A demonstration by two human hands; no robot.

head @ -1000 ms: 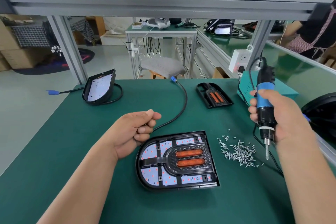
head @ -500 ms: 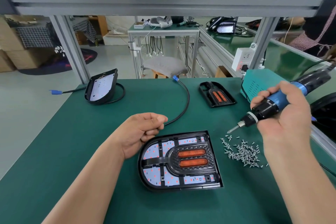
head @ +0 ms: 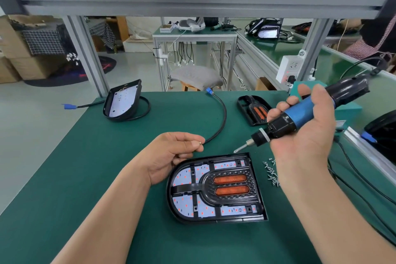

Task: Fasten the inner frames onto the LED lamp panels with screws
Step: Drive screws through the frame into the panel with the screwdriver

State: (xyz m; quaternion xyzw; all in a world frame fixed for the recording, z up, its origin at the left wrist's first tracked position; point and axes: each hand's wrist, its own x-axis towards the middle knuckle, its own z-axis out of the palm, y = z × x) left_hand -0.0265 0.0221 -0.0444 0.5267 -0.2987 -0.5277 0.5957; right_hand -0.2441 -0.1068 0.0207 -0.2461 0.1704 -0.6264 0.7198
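Green-matted desk under a grey aluminium-profile frame. Pale grey floor beyond. Behind the desk: a cushioned stool at a small green-topped table. Cardboard boxes stacked far left. White socket strip on the right post.

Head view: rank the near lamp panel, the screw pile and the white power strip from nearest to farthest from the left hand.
1. near lamp panel, just right of the left hand.
2. screw pile, past the panel's right edge.
3. white power strip, on the back-right post.
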